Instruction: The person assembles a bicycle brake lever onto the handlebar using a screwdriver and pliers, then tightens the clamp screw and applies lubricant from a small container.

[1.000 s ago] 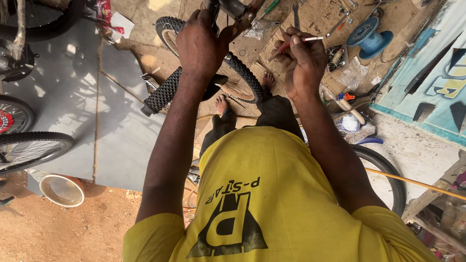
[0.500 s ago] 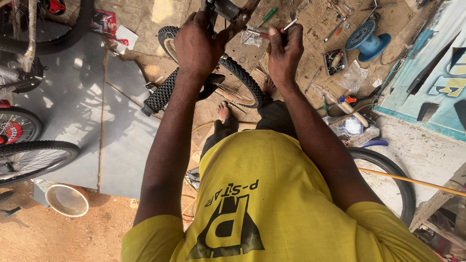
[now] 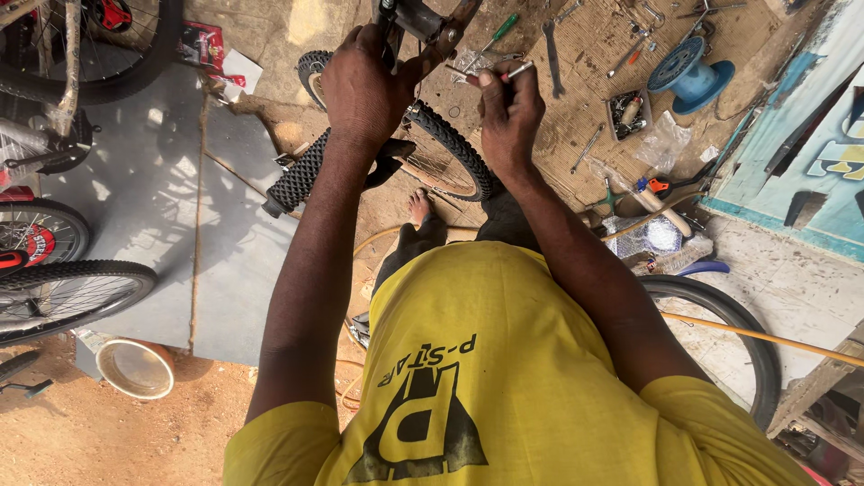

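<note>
Head view, looking straight down over a yellow shirt [image 3: 504, 360] onto two raised arms. Left hand [image 3: 364, 90] wrapped tight round a dark metal bike part [image 3: 423, 22] at the top edge, fingers closed on it, apparently to keep it steady while the other hand works. Right hand [image 3: 508, 112] just beside, fingertips pinched together on a thin silver tool [image 3: 517, 68], tip aimed left toward the same metal part, close to it though contact cannot be told. Directly beneath both hands, a knobbly bike tyre [image 3: 450, 148] with its wheel, lying across the sandy ground, and a black handlebar grip [image 3: 297, 175] slanting down to the left. Bare foot [image 3: 419, 205] planted near the wheel, between it and the shirt. Off to the right, on a woven mat [image 3: 585, 108], loose spanners [image 3: 551, 45], a green-handled screwdriver [image 3: 498, 29], a small tray of bits [image 3: 628, 112] and a blue spool [image 3: 688, 72], all within reach but well apart from the hands. Left side crowded by other bike wheels [image 3: 63, 292] and a grey sheet [image 3: 135, 198], with a round bowl [image 3: 135, 367] near its lower corner. Another tyre [image 3: 720, 324] and an orange hose [image 3: 765, 337] low on the right, behind the right arm. Arms and shirt hiding much of the ground below
</note>
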